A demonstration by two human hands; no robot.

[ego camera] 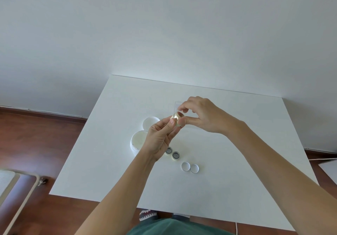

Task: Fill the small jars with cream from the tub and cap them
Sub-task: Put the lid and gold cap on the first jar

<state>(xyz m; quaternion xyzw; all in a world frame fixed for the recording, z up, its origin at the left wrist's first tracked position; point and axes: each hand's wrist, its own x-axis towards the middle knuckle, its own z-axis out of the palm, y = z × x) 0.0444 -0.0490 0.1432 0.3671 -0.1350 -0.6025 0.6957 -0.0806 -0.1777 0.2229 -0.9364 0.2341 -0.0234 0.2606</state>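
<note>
Above the white table (237, 143) my left hand (160, 140) holds a small jar (177, 123) by its base. My right hand (202, 116) pinches the jar's gold cap (176, 115) from above. The open tub of cream (138, 140) stands at the left, partly hidden by my left hand, with its white lid (150, 122) lying just behind it. Two small open jars (172, 152) stand side by side under my left wrist. Two white caps (190, 167) lie nearer the front edge, one with its hollow up.
A clear plastic sheet or bag (179, 105) lies flat behind my hands. Wooden floor (36, 143) surrounds the table. A padded chair frame (16, 194) stands at the lower left. A white wall rises behind the table.
</note>
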